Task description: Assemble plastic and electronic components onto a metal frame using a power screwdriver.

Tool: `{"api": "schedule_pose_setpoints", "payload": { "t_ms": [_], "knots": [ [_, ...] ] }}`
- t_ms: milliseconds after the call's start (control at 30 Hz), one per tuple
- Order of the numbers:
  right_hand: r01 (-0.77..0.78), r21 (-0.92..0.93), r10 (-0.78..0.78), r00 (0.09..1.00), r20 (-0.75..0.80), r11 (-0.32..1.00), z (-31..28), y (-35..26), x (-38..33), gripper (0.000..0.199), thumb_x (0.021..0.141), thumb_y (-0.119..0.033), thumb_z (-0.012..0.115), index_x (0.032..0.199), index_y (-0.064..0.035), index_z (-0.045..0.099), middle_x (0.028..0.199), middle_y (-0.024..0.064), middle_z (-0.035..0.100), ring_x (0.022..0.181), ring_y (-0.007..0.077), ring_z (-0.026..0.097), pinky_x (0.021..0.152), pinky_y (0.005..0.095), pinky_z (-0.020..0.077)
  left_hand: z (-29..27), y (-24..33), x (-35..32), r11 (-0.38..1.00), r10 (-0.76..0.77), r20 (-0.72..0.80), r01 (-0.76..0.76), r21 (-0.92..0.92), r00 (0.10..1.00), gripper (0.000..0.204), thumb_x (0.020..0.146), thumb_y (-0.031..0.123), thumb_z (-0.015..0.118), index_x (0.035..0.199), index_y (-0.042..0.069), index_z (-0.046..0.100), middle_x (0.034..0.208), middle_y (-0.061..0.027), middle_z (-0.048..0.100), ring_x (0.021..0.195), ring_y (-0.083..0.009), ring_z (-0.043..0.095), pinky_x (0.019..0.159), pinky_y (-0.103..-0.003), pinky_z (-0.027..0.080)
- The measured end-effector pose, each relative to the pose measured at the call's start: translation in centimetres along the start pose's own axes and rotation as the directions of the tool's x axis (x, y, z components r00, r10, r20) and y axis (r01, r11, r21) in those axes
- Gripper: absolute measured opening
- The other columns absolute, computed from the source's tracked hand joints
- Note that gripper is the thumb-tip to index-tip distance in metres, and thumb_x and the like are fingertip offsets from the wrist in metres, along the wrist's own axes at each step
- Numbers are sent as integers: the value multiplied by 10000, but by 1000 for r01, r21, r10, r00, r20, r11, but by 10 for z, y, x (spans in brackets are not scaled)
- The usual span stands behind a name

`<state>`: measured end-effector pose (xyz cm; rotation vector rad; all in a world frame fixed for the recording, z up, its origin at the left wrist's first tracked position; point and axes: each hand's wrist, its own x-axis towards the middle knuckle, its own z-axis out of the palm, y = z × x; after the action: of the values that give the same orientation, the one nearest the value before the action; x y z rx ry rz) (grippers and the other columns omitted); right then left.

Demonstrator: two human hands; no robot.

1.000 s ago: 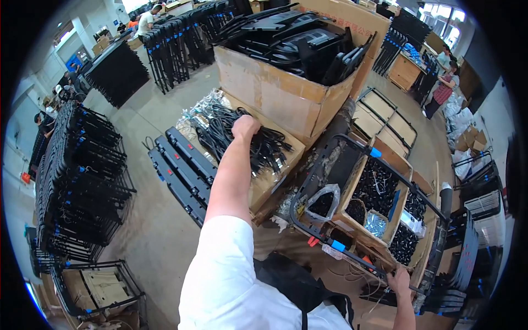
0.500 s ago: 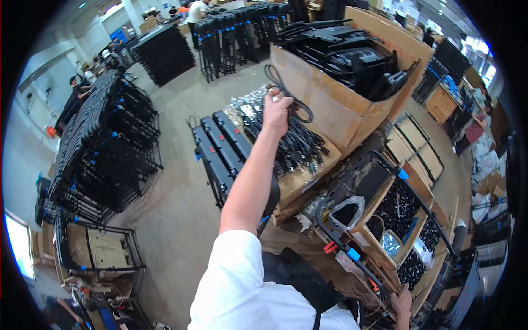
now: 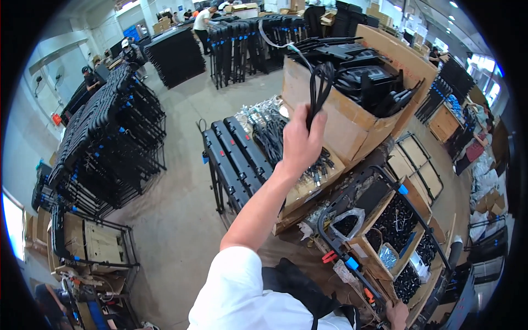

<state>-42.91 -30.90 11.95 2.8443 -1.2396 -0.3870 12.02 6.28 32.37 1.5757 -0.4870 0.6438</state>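
Note:
Raised in front of me, my left hand (image 3: 303,137) is closed around a folded bundle of black cable (image 3: 320,88). One pale end of the cable swings loose above it, up to the left. More black cables (image 3: 267,137) lie in a heap just beyond my forearm, on a cardboard-covered surface. At the lower right, my right hand (image 3: 396,314) is low beside the edge of a wooden compartment tray (image 3: 388,269), near an orange-handled tool (image 3: 369,297). Its fingers show only partly, and I cannot tell whether they grip anything.
A big cardboard box (image 3: 324,99) full of black plastic parts stands ahead. Black folded units (image 3: 236,159) stand left of the cables. Stacked black frames (image 3: 104,126) line the left side. A black tubular frame (image 3: 324,220) surrounds the tray of small parts. People work farther back.
My left hand has drawn the cable bundle right and nearer, away from the heap, and its loose end has swung up. My right hand has shifted slightly down and left along the tray.

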Motion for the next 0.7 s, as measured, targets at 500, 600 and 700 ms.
{"api": "schedule_pose_setpoints", "payload": {
  "t_ms": [500, 600, 700],
  "knots": [
    [-283, 6, 275, 935, 226, 959, 25, 21, -2, 552, 992, -514, 562, 1184, -26, 735, 1212, 306, 715, 1149, 450, 687, 995, 551, 533, 102, -31, -348, 747, -290, 907, 665, 14, 307, 399, 1114, 385, 523, 1058, -8, 559, 878, -177, 719, 891, -382, 715, 805, -503, 545],
    [-87, 5, 85, 978, 192, 996, -28, -28, -6, 538, 943, -447, 641, 1274, -24, 665, 1148, 301, 721, 1108, 466, 687, 989, 553, 538, 92, -37, -362, 945, -163, 923, 325, 43, 350, 381, 1067, 352, 556, 1023, -25, 584, 963, -302, 650, 968, -524, 628, 853, -582, 492],
    [-149, 24, 147, 986, 76, 988, 21, -4, 7, 444, 996, -360, 586, 1233, 14, 631, 1048, 306, 730, 989, 499, 704, 882, 576, 569, 90, -35, -361, 966, -31, 891, 244, -91, 453, 315, 1004, 281, 649, 928, -22, 605, 944, -304, 665, 931, -511, 633, 822, -605, 480]
  ]
}}
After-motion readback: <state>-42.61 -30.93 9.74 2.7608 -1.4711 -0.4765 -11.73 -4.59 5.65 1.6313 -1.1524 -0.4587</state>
